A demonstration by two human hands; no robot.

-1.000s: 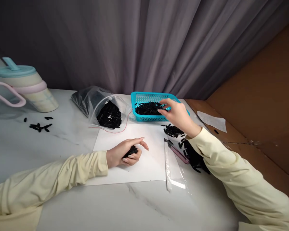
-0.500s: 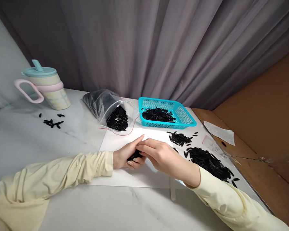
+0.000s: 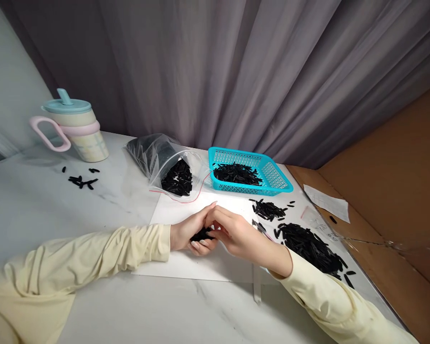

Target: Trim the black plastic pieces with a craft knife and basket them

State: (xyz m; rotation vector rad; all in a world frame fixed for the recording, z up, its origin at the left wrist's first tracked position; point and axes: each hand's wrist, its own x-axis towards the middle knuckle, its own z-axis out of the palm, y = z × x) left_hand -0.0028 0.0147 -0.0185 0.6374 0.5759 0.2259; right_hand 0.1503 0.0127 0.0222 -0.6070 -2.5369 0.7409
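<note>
Above a white sheet point(image 3: 200, 267) on the table, my left hand point(image 3: 191, 231) is cupped around a bunch of small, slender black pieces point(image 3: 200, 235). My right hand point(image 3: 232, 229) reaches over from the right, its thumb and fingers pinched together at that bunch. What its fingertips grip is hidden. Just beyond the hands lies a clear zip bag point(image 3: 154, 162) with its mouth toward me and many black pieces point(image 3: 177, 179) inside. More of them fill part of a blue perforated basket point(image 3: 275, 181).
A small pile of black pieces point(image 3: 268, 209) and a larger pile point(image 3: 310, 248) lie on the right. Partly under my right forearm are a pointed tool point(image 3: 260, 227) and a pale strip point(image 3: 257, 286). A lidded cup point(image 3: 88, 138) stands at the left, near a few loose pieces point(image 3: 82, 181).
My right hand's fingers have shifted and bent more at the bunch, and its wrist has moved slightly left. The pointed tool beside the wrist shows more now. The camera view has shifted slightly.
</note>
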